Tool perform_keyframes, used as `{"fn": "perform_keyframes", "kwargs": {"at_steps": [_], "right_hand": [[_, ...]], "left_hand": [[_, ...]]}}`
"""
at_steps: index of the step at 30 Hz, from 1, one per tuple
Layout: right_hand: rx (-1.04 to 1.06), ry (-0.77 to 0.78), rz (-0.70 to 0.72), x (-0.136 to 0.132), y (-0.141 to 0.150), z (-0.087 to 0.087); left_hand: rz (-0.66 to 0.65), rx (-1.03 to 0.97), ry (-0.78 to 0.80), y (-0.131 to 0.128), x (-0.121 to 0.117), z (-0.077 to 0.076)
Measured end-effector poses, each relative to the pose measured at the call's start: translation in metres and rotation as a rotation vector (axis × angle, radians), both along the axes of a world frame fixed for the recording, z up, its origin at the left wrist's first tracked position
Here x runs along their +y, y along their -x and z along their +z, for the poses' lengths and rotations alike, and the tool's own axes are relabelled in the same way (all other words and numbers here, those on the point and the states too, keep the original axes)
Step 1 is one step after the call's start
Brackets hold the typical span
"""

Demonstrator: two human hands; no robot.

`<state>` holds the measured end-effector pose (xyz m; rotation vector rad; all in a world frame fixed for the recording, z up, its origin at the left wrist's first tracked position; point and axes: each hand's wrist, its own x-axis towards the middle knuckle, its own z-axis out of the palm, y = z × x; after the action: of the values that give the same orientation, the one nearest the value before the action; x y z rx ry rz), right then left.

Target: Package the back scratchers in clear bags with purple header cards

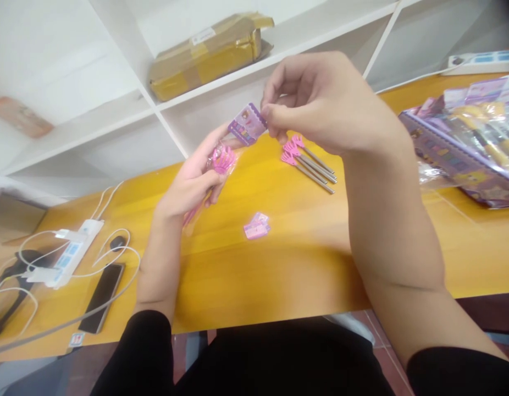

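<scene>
My left hand (pixel 194 179) is closed round a clear packet of pink crown-topped sticks (pixel 222 159), held above the yellow table (pixel 279 264). My right hand (pixel 320 102) pinches the purple header card (pixel 247 124) at the packet's top between thumb and fingers. Just behind the hands, a small bunch of loose pink-topped grey sticks (pixel 310 162) lies on the table. A small pink and purple card (pixel 256 226) lies on the table below the hands.
A power strip (pixel 71 256) with white cables and a dark phone (pixel 101 297) lie at the left. A pile of purple packaged goods (pixel 469 137) sits at the right. White shelves behind hold a taped cardboard parcel (pixel 209 55). Another power strip (pixel 481 61) lies far right.
</scene>
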<state>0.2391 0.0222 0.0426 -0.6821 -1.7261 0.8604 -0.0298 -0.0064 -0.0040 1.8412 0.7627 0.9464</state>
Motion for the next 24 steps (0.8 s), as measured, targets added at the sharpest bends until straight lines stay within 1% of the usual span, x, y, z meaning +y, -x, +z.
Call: {"fn": "perform_keyframes", "kwargs": {"at_steps": [4,8,10,14,17,19,21,24], "right_hand": [[-0.054,-0.048,-0.103,-0.002,0.004,-0.003],[-0.095,-0.170,-0.200,-0.004,0.009,-0.007],[-0.113,-0.202,-0.211,-0.005,0.011,-0.008],[-0.153,-0.203,-0.186,-0.007,0.012,-0.008],[-0.148,-0.190,-0.178,-0.005,0.013,-0.008],[-0.136,-0.218,-0.220,-0.004,0.013,-0.007],[-0.169,-0.300,-0.298,-0.006,0.014,-0.006],[-0.318,-0.485,-0.421,-0.014,0.019,-0.004]], "left_hand": [[-0.006,-0.014,0.011,-0.006,-0.004,0.001],[-0.012,-0.028,0.022,-0.009,-0.008,0.001],[0.000,-0.035,0.044,-0.011,-0.010,0.003],[0.046,-0.037,0.088,-0.014,-0.013,0.006],[0.051,-0.026,0.078,-0.014,-0.010,0.006],[0.048,-0.026,0.050,-0.013,-0.007,0.005],[0.069,-0.033,0.028,-0.014,-0.004,0.004],[0.135,-0.052,0.008,-0.019,-0.004,0.004]]}}
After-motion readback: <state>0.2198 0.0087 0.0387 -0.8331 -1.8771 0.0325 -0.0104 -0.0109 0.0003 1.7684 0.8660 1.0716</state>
